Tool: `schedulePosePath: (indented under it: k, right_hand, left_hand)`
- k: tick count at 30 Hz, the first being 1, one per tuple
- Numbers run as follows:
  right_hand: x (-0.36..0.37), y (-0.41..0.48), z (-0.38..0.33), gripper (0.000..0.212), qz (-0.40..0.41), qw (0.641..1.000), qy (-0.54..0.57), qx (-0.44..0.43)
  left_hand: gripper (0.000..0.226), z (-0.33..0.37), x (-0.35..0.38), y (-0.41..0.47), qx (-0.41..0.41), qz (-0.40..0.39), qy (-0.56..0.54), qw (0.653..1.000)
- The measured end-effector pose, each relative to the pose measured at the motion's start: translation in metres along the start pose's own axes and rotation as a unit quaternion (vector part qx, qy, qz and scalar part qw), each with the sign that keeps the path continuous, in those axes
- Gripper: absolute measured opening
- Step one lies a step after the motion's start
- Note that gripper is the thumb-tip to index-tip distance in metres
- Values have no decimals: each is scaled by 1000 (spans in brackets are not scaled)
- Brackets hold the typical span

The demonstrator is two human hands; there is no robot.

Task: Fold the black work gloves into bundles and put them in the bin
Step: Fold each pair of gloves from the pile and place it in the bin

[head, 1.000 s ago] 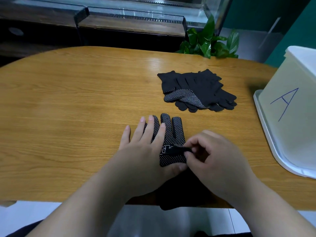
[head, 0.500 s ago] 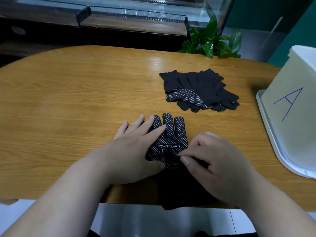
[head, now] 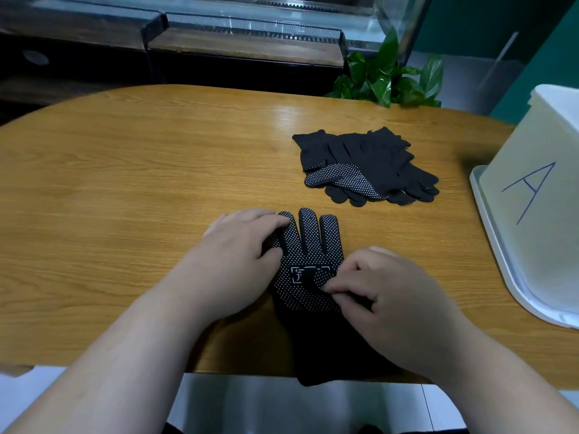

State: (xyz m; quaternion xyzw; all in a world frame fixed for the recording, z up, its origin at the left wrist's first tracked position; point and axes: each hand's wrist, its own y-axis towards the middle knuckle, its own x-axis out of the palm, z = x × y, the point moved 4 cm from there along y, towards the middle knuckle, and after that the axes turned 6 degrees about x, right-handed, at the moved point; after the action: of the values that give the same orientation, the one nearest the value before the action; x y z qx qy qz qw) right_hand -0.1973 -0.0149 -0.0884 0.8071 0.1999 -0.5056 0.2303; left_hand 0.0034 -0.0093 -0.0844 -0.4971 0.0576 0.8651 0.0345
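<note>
One glove laid flat, both hands on it

We note a single dotted glove [head: 308,245] lying grip side up on the table [head: 141,183], close to the near edge. Its fingers point away from us and its plain black cuff hangs just over that edge. A white printed frame shows on the palm.

Left hand [head: 238,255]: it lies over the glove's left side with fingers bent across the outer glove fingers. We cannot tell whether it pinches the cloth or only presses it down.

Right hand [head: 385,296]: curled, with thumb and forefinger nipping a dark fold of the glove at the palm, just beside the printed frame. We read this as a grasp on the glove.

The pile of black gloves [head: 366,164] sits further back and to the right, apart from both hands. One dotted palm shows among the plain backs.

The bin [head: 539,195], white with a blue letter A on its side, stands at the right end of the table on a white tray [head: 488,220]. We cannot see inside it.

A green plant [head: 388,79] stands behind the far table edge
</note>
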Motion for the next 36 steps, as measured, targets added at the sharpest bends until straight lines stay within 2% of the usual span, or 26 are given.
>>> schedulePosePath:
  k: [5,9,12,17,21,24,27,30,36]
  right_hand:
    - [-3,0,-3,29,-26,999,3,-23]
    - [-5,2,-6,26,11,999,7,-36]
    - [-8,4,-6,24,37,997,64,-26]
    - [-17,12,11,17,100,985,112,83]
    - [-14,21,32,10,79,972,107,192]
    - [-12,31,38,8,69,964,95,238]
    - [-14,50,37,17,39,958,95,267]
    - [-14,74,35,24,-33,956,45,286]
    - [-15,109,17,14,-179,950,-81,245]
  left_hand:
    - [42,-4,-2,2,-45,32,33,998]
    - [41,-8,1,5,-73,49,55,995]
    - [37,-11,0,7,-92,81,62,991]
    - [37,-10,0,8,-92,79,68,990]
    - [37,-6,-1,8,-104,94,134,981]
    - [40,-9,-1,8,-133,90,147,976]
    - [40,-9,0,8,-141,85,131,978]
    - [34,-6,2,9,-131,84,118,981]
    - [16,-8,3,19,-132,45,57,989]
